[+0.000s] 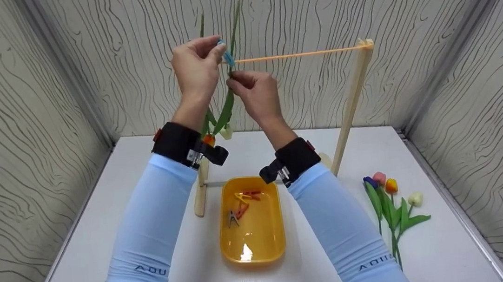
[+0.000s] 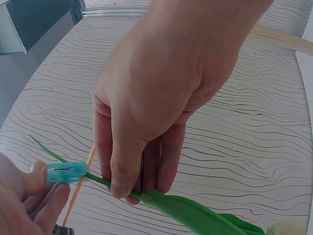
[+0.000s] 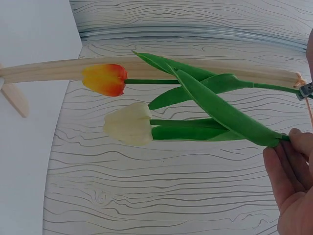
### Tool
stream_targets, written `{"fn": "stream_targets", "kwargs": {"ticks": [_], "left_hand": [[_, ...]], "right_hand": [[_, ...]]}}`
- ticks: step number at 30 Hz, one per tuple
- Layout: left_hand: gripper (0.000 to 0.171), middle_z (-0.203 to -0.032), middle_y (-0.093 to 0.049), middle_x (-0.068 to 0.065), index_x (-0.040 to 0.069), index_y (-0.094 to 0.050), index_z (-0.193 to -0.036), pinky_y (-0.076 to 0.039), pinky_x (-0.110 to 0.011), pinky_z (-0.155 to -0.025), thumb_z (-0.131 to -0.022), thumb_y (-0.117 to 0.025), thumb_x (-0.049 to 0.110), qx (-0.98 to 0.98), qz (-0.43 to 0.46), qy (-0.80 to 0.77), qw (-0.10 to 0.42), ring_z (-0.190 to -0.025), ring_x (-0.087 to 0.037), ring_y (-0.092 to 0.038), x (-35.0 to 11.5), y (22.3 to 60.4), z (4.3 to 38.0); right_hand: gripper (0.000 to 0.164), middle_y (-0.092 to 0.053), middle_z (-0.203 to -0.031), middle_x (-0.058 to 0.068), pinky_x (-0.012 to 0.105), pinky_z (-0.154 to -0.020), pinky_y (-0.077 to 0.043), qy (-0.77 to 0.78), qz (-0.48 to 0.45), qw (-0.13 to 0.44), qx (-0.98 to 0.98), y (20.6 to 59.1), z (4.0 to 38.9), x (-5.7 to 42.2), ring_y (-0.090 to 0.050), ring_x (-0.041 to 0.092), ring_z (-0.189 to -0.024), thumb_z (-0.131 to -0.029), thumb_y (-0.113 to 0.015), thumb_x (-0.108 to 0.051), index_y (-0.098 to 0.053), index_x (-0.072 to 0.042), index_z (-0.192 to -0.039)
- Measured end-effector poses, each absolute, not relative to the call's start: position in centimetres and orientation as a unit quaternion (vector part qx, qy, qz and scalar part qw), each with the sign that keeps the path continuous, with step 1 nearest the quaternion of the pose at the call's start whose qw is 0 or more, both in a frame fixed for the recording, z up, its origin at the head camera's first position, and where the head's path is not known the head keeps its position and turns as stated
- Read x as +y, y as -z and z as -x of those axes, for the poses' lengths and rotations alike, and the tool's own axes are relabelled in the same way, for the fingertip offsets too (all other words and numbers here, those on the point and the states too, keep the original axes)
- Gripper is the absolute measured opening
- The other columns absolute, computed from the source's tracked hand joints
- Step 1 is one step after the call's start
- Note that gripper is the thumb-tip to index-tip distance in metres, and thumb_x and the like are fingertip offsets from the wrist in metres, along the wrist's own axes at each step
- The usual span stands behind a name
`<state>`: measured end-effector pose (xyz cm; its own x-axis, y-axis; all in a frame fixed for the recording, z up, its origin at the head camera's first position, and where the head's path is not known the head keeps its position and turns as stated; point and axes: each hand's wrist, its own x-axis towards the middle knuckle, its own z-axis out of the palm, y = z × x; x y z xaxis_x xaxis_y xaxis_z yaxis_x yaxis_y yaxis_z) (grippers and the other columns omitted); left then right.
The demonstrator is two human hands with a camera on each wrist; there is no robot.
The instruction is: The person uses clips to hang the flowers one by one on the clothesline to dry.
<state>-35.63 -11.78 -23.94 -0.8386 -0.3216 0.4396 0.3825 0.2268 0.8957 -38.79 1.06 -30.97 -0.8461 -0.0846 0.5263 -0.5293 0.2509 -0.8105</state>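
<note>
Left hand (image 1: pixel 197 67): thumb and fingers pinching a blue clothespin (image 2: pixel 67 172), its far end at the point where stem and string meet; whether the clothespin bites on both cannot be told.

Right hand (image 1: pixel 258 93): grasping, fingertips closed on the green stem of a white tulip (image 3: pixel 129 125), just below the string. The tulip hangs bloom downward, long leaves spreading beneath the fingers.

String (image 1: pixel 298 54): orange, taut, tied at the top of a wooden post (image 1: pixel 352 102).

Orange-and-yellow tulip (image 3: pixel 105 80): bloom downward beside the white one, its stem at a grey clip (image 3: pixel 305 90) on the string.

Tray (image 1: pixel 261 233): yellow, standing on the white counter (image 1: pixel 190 269) between the forearms; inside, a yellow clothespin (image 1: pixel 242 197), red clothespins (image 1: pixel 241 211) and a grey clothespin (image 1: pixel 233 218), gathered toward the far end.

Loose tulips (image 1: pixel 391 186), lying on the counter at the person's right: blue, pink, orange and cream blooms, green stems and leaves.
</note>
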Motion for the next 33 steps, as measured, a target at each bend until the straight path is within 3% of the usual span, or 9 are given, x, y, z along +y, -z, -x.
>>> {"fn": "stream_targets", "kwargs": {"ticks": [20, 33], "left_hand": [[0.023, -0.121, -0.08, -0.015, 0.003, -0.08, -0.125, -0.064, -0.024, -0.096, -0.104, -0.072, 0.009, -0.747, 0.014, 0.608, 0.267, -0.109, -0.019, -0.079, -12.19, 24.05, 35.13], [0.024, -0.121, -0.081, -0.014, 0.004, -0.079, -0.126, -0.064, -0.023, -0.095, -0.103, -0.074, 0.011, -0.744, 0.006, 0.619, 0.252, -0.107, -0.017, -0.079, -12.36, 23.83, 35.0]], "right_hand": [[0.015, -0.085, -0.101, 0.017, 0.026, -0.085, -0.066, -0.577, -0.21, 0.215, -0.76, 30.73, 38.74, 0.51, -0.082, 0.019, -0.09, -0.103, -0.076, -0.012, -0.085, -0.002, -0.108], [0.015, -0.084, -0.104, 0.018, 0.026, -0.086, -0.067, -0.603, -0.203, 0.204, -0.744, 30.47, 38.84, 0.4, -0.082, 0.02, -0.092, -0.1, -0.078, -0.009, -0.084, 0.0, -0.11]]}}
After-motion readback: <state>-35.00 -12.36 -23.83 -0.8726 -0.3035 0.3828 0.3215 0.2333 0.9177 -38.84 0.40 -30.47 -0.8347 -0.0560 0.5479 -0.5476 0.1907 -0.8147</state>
